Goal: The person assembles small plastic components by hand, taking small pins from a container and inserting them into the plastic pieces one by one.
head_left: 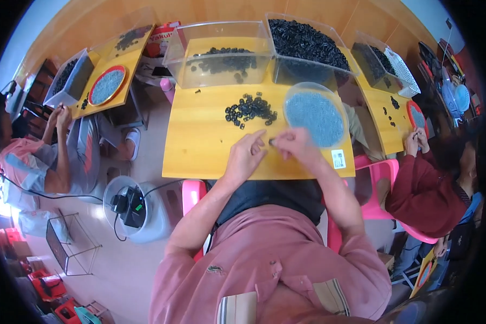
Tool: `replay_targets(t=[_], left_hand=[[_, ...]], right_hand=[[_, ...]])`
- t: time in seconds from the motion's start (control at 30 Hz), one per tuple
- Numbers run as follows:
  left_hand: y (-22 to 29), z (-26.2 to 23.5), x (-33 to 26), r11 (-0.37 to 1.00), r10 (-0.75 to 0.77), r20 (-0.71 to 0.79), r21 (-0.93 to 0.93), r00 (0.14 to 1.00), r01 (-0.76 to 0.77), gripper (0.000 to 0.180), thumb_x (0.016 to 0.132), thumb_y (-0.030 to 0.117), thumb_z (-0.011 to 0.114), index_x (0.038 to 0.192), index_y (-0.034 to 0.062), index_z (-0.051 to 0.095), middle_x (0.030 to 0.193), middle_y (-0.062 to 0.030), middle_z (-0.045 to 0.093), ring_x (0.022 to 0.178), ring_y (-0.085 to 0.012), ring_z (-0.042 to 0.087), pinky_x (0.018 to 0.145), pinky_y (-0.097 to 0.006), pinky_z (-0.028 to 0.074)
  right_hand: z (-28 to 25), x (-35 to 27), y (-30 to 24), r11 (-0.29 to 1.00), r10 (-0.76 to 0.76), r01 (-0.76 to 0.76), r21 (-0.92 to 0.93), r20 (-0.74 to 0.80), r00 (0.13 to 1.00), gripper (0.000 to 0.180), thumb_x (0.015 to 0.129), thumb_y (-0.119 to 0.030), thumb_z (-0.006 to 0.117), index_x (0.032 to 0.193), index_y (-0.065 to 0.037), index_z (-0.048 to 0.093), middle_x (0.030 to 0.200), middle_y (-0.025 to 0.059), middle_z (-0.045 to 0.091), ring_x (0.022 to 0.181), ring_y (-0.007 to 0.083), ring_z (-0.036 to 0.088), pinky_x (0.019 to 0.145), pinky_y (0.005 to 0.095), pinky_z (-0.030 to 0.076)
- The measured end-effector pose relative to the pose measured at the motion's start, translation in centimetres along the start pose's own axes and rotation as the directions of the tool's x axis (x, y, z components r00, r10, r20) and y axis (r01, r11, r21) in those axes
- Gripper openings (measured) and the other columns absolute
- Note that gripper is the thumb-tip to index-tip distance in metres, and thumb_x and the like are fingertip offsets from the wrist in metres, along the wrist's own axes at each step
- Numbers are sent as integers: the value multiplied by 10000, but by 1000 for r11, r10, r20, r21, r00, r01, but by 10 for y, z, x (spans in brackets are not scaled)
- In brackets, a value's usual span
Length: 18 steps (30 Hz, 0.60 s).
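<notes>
Black small part (271,142) pinched between left hand (247,154) and right hand (295,146) fingertips — both grips pressed together.

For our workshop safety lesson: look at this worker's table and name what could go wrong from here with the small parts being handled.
1. The left hand and right hand pinch one tiny black part between them near the table's front edge; it might slip and drop to the floor.
2. The loose pile of black parts lies unfenced; a sweeping arm could scatter it.
3. The round dish of grey pieces sits close to the right hand and could be nudged.
</notes>
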<state>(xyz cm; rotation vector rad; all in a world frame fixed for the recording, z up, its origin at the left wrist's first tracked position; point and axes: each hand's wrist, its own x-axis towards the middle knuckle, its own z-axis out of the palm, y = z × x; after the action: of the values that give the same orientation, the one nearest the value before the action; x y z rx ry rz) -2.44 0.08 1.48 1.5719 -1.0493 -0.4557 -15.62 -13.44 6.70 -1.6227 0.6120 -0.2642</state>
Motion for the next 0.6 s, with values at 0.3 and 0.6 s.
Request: replay_targets(t=[0.3, 0.6], left_hand=[[-3, -5, 3, 999, 16, 81, 37, 997, -19, 162, 828, 64, 706, 981, 22, 736, 852, -92, 673, 687, -146, 618, 641, -271, 489], [-6, -9, -2, 992, 118, 89, 24, 989, -120, 149, 851, 63, 684, 982, 7, 724, 886, -123, 669, 726, -215, 646, 679, -308, 515]], right_hand=[[-5, 94, -136, 830, -558, 543, -131, -235, 796, 259, 832, -60, 679, 1057, 64, 644, 834, 84, 701, 675, 101, 636, 633, 243, 502], [34, 57, -61, 381, -572, 436, -815, 163, 804, 131, 771, 2, 604, 877, 13, 681, 903, 207, 677, 829, 403, 650, 751, 473, 517]])
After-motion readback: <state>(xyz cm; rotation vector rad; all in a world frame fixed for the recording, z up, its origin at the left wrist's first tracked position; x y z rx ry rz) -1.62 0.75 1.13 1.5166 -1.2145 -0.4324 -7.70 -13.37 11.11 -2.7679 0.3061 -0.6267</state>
